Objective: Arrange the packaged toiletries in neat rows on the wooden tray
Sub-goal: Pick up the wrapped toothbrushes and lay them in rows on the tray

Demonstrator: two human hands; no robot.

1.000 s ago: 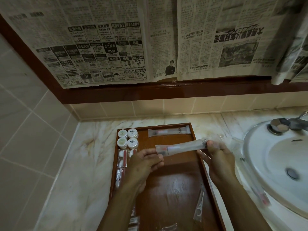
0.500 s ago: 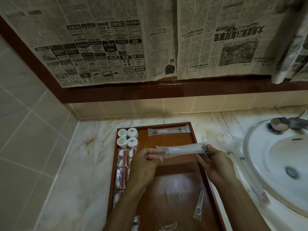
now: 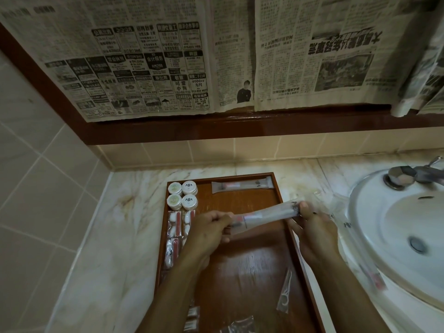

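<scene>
I hold a long clear toothbrush packet [image 3: 265,216] over the wooden tray [image 3: 278,198], level and crosswise. My left hand [image 3: 210,228] pinches its left end and my right hand [image 3: 312,227] grips its right end. A second toothbrush packet [image 3: 241,185] lies along the tray's far edge. Several round white soaps [image 3: 182,194] sit in the far left corner, with small red-and-white packets [image 3: 174,225] in a column below them. A thin packet [image 3: 284,292] lies near the tray's right side.
The tray rests on a marble counter [image 3: 115,236] in a tiled corner. A white sink [image 3: 403,231] with a metal tap [image 3: 406,176] is at the right, with more clear packets [image 3: 346,222] on its rim. Newspaper [image 3: 168,56] covers the wall above.
Both hands have lowered the toothbrush packet slightly toward the tray, and its left end now dips a little. The items on the tray have not moved.
</scene>
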